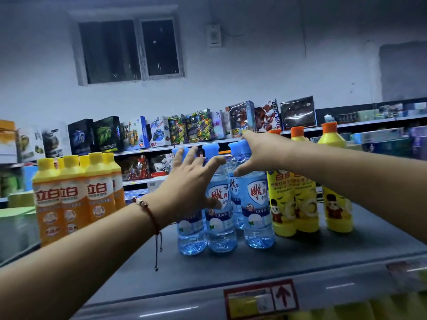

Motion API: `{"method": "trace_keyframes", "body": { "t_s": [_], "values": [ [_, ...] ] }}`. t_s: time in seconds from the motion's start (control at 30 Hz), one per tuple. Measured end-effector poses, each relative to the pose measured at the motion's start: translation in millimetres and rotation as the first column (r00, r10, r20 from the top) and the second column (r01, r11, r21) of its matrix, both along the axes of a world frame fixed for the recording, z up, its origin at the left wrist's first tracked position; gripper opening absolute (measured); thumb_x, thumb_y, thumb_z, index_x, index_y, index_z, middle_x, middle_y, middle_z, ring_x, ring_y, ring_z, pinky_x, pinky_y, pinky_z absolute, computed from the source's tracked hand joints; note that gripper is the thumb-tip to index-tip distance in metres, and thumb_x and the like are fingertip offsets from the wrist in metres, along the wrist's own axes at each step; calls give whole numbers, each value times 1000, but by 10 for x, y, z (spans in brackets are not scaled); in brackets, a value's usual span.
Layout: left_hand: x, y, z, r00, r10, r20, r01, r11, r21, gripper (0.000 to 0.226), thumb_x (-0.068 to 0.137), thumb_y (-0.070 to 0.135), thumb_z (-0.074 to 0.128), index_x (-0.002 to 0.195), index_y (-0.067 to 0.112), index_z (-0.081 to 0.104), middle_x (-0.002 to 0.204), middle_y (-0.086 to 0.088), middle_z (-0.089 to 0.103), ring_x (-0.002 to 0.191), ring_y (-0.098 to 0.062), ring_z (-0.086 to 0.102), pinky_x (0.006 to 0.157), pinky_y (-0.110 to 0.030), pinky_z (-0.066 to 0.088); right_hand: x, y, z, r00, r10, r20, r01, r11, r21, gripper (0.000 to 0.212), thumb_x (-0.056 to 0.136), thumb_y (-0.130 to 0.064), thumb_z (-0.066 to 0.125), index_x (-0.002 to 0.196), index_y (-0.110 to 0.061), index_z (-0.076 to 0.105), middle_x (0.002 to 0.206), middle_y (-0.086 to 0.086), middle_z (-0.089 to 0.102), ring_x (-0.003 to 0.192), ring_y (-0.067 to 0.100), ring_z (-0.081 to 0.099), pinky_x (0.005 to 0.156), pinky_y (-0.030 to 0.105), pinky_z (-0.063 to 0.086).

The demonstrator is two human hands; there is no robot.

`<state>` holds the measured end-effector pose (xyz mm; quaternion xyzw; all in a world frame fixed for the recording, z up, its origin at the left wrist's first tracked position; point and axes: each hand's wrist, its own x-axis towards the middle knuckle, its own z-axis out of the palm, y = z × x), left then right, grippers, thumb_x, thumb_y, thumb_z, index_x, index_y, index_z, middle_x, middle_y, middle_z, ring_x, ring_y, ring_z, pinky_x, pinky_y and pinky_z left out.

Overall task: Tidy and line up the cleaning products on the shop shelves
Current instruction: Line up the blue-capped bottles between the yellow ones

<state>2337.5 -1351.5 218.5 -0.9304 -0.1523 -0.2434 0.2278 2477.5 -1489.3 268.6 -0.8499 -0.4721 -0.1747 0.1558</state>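
On the left of the grey shelf [346,245] I see a tight cluster of orange dish-soap bottles [69,199] with yellow caps. My left hand [189,181] reaches in with fingers spread, thumb and palm against the leftmost of the clear blue detergent bottles [258,204] grouped mid-shelf. My right hand [258,153] curls round the blue cap and neck of a bottle in that group. Just right stand yellow bottles [295,204] with orange caps. Toy boxes [198,128] line the far shelf.
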Motion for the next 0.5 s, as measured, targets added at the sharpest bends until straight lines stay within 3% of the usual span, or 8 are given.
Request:
{"method": "trace_keyframes", "body": {
  "t_s": [0.1,0.17,0.27,0.37,0.5],
  "values": [
    [30,33,7,1000,-14,-18,15,999,33,111,75,67,69,156,39,-2,156,-12,37,155,-34,-2,119,-54,-16,5,-67,55,989,46,-137,-54,997,-52,107,73,-46,85,153,-18,20,109,1,58,81,21,62,60,29,48],
    [57,40,18,999,2,-33,0,999,55,114,76,68,67,157,41,-8,157,-12,37,155,-33,-4,120,-55,-17,25,-78,73,980,76,-183,-85,995,-44,106,72,-36,89,152,-18,21,93,-2,54,74,20,66,57,31,54],
    [91,57,22,999,20,-33,-18,997,78,112,76,68,66,158,38,-4,158,-11,36,155,-32,-4,120,-55,-17,45,-16,25,974,128,-186,-125,992,28,101,70,-36,89,149,-18,29,103,2,59,83,22,68,69,34,60],
    [128,66,4,999,44,-15,-42,993,112,111,79,69,63,158,38,-7,162,-12,29,155,-34,-8,118,-55,-20,77,28,-69,976,154,-153,-138,985,106,98,70,-40,89,148,-19,33,126,5,60,98,20,60,78,34,55],
    [5,103,-219,994,43,96,-55,990,128,111,83,71,58,151,42,-26,168,-12,-4,151,-37,-21,118,-56,-20,143,49,-238,967,200,-157,-166,964,210,110,70,-45,88,154,-23,21,132,8,61,109,24,61,91,40,56]
  ]
}}
